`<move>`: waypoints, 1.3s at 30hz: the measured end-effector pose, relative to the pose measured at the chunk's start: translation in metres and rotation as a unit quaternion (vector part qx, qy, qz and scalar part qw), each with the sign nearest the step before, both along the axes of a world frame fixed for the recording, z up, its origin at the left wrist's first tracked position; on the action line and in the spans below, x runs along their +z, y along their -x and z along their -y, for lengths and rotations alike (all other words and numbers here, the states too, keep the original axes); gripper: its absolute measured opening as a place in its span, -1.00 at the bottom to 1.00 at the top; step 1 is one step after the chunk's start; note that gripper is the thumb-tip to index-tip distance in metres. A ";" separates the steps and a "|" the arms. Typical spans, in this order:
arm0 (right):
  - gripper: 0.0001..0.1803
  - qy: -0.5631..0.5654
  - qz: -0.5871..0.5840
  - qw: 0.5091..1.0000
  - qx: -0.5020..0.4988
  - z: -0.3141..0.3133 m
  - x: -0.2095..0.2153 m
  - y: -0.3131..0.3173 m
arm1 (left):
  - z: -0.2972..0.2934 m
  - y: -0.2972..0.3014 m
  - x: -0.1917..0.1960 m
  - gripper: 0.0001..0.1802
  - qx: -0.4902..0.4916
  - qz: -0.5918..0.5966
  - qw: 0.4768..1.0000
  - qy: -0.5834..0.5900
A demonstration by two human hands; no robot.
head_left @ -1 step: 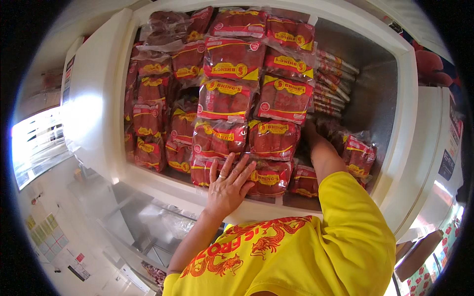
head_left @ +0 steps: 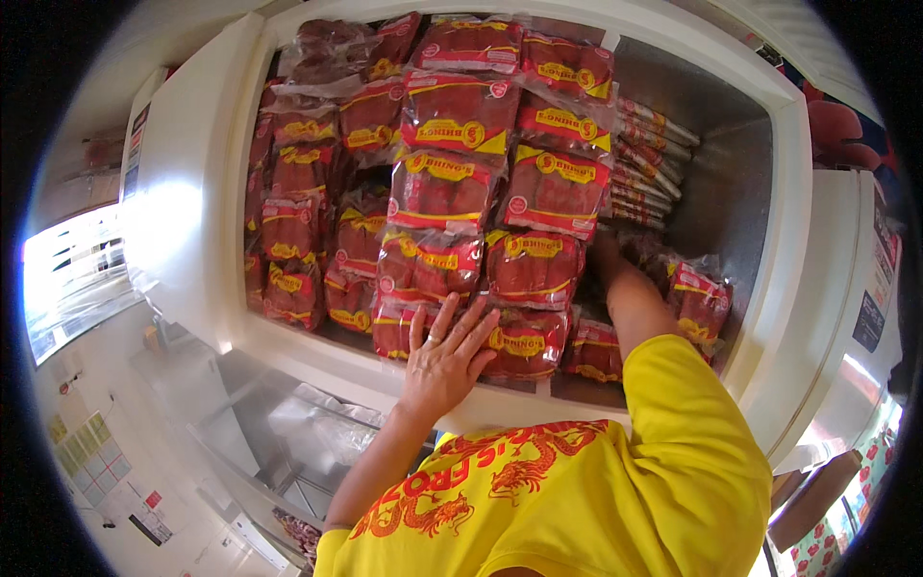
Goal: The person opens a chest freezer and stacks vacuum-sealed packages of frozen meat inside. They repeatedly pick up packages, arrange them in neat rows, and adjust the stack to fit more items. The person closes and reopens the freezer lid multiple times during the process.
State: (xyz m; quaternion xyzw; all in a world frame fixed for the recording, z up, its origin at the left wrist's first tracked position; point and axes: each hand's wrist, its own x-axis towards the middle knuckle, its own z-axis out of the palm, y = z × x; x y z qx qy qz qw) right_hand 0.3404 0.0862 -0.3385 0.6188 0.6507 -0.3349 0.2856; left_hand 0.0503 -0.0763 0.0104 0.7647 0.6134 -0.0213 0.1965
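Note:
Flat clear-and-red packs of dark red sausages [head_left: 445, 192] lie in rows of stacks inside a white chest freezer [head_left: 663, 19]. My left hand [head_left: 445, 348], with a ring on one finger, rests with spread fingers on a sausage pack [head_left: 527, 348] and its neighbour near the front rim. It grips nothing. Down in the gap right of the middle stacks reaches my right hand [head_left: 604, 258]. Its fingers are in shadow and hidden by the packs, so what it touches does not show. Beside that forearm lies another sausage pack [head_left: 700, 300].
Long tube-shaped packs [head_left: 654, 159] are stacked on the freezer's right side, against a bare metal wall [head_left: 731, 144]. More sausage packs [head_left: 290, 231] fill the left side. A metal table [head_left: 312, 423] with clear plastic on it stands below left. A white appliance [head_left: 836, 279] is at the right.

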 end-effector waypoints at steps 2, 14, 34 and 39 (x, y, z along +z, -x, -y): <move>-0.55 0.019 -0.006 0.999 0.026 -0.012 0.027 -0.005 | 0.000 0.002 0.000 -0.40 -0.006 0.011 1.000 -0.007; -0.30 -0.128 -0.346 0.928 0.050 -0.080 0.380 -0.031 | 0.005 0.014 -0.014 -0.27 -0.003 0.080 0.989 -0.126; -0.16 -0.127 -0.341 0.929 0.071 0.038 0.288 0.082 | -0.051 -0.011 -0.021 -0.30 -0.083 0.030 0.989 -0.118; -0.12 -0.263 -0.414 0.872 0.010 0.053 0.290 0.071 | -0.047 -0.012 -0.021 -0.30 -0.082 -0.014 0.985 -0.149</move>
